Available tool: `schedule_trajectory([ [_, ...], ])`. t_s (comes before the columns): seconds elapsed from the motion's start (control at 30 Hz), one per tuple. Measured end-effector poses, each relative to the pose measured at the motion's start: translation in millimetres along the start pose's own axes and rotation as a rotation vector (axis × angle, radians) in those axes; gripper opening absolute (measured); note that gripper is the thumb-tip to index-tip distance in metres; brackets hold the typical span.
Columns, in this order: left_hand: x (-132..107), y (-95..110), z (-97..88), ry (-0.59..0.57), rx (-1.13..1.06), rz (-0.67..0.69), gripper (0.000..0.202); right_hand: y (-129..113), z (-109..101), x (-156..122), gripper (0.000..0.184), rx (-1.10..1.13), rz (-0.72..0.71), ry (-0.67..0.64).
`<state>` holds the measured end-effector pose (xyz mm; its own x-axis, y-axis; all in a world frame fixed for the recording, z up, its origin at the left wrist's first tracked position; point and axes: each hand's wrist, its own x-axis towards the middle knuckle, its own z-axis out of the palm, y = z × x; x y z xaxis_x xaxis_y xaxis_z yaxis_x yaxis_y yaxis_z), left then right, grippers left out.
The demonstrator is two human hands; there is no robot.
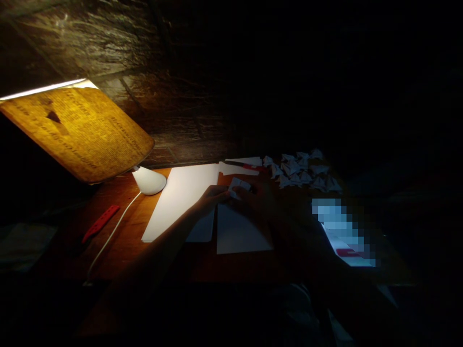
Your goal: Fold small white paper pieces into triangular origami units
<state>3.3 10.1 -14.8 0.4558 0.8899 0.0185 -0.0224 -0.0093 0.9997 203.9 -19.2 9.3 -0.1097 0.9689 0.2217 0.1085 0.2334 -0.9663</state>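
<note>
Nearest us come the two forearms, sunk in shadow, slanting in from the lower corners over the front edge of the wooden table [200, 265] and closing together near its middle. Left of them there's working room: wood shows around the white cord [115, 229] and the red slotted tool [100, 224], as far as the lamp base [150, 182]. Tighter on the far side, where paper slips [237, 167] with a slim red-and-dark tool [249, 166] across them lie just beyond the fingers, and a cluster of pointed folded-paper shapes [292, 168] crowds the back right. A glowing screen [343, 236] sits right of the right forearm; past it the table's edge fades into darkness. And the hands: left hand [214, 193] stretched forward, fingers narrowed on the near-left side of a small folded paper [239, 183]; right hand [256, 196] meeting it from the right, thumb on the paper, other fingers too dark to read. That paper is above the far end of a white sheet [240, 236], beside the large paper stack [191, 197]; whether it touches the sheet, I can't tell.
</note>
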Motion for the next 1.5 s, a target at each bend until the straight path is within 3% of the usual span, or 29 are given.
schedule_trajectory([
  [0.13,-0.5,1.3,1.2,0.052,-0.019,0.009,0.054,-2.2,-0.1,-1.6,0.036,-0.001,0.02,-0.047],
  [0.33,-3.9,5.1,3.9,0.017,-0.094,-0.01,0.046,2.4,-1.4,-2.1,0.037,-0.045,0.042,-0.114],
  [0.63,-3.4,6.0,3.7,-0.025,0.023,0.06,0.054,0.2,0.1,-6.0,0.044,-0.041,0.088,-0.385],
  [0.87,-0.7,4.4,6.5,0.118,-0.02,0.132,0.049,11.9,1.4,0.6,0.035,0.053,0.045,-0.16],
  [1.03,-1.6,4.4,7.4,0.074,-0.098,0.063,0.051,16.4,1.8,3.6,0.03,0.076,-0.03,-0.067],
  [1.17,-2.2,2.6,6.0,0.081,-0.141,0.015,0.056,15.9,3.4,2.0,0.029,0.066,-0.032,-0.088],
  [1.5,-5.0,2.9,3.1,0.052,0.064,-0.014,0.058,14.8,-0.7,1.9,0.03,0.048,-0.079,-0.124],
])
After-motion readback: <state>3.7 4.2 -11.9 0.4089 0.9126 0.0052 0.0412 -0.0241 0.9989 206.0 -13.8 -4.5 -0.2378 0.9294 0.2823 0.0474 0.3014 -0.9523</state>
